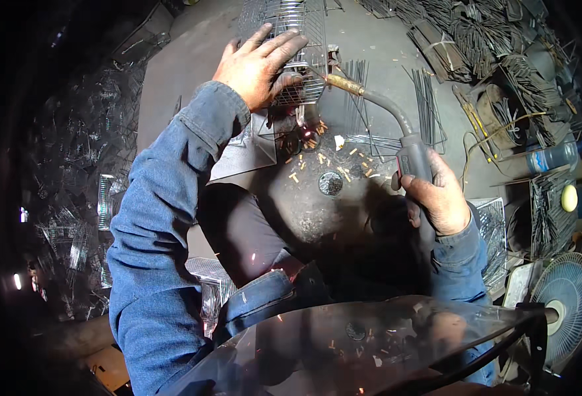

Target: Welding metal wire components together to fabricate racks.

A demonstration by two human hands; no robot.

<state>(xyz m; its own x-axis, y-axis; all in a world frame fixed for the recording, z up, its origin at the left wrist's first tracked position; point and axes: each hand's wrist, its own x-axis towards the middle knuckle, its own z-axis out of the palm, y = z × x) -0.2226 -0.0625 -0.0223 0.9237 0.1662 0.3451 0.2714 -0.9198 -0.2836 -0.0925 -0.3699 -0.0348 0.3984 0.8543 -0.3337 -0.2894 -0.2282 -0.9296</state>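
Observation:
My left hand [259, 66] lies on a wire-mesh basket [304, 39] at the top middle, its fingers stretched out and spread against the wires. The thumb rests lower, over the mesh. In my right hand [439, 198] is the dark handle of a welding torch [415, 158], with my fingers wrapped round it. The torch's curved neck runs up and left to a brass-coloured nozzle [345, 84], whose tip is close beside the basket's right edge. Just below the basket is a small metal fixture [307, 113] with a reddish glow near it.
Bundles of thin metal rods [462, 39] are heaped at the upper right. A water bottle [553, 158] and a fan [563, 307] are at the right. Many wire pieces [79, 218] fill the dark left side. A tinted shield [370, 343] crosses the lower edge. Butts litter the floor.

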